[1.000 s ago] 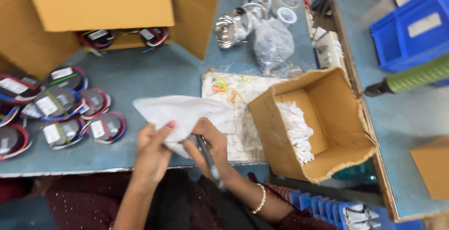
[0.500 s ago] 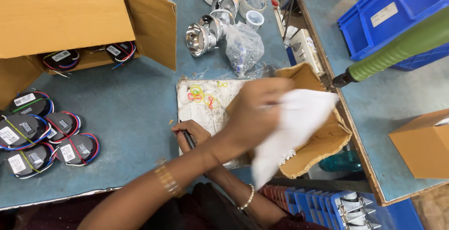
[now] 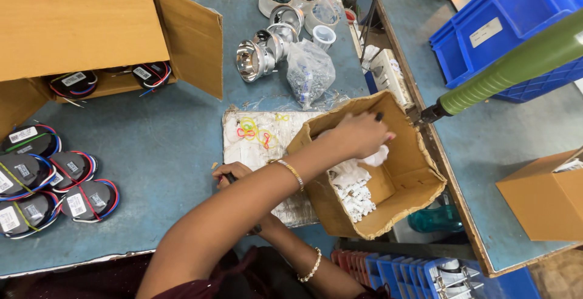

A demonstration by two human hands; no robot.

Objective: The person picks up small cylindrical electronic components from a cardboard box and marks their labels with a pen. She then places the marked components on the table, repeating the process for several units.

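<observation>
A crumpled white bag [image 3: 364, 159] is clutched by the left hand [image 3: 358, 135] inside the small open cardboard box [image 3: 401, 180], above the white plastic parts [image 3: 355, 199] lying on the box's floor. The box is tilted at the bench [image 3: 176, 165] edge, resting partly on a plastic-wrapped board [image 3: 255, 147]. A dark pen [image 3: 231, 178] is gripped by the right hand [image 3: 232, 172], which is pressed on that board, just beside the box. Black wired coils [image 3: 48, 183] are seen at the far left.
</observation>
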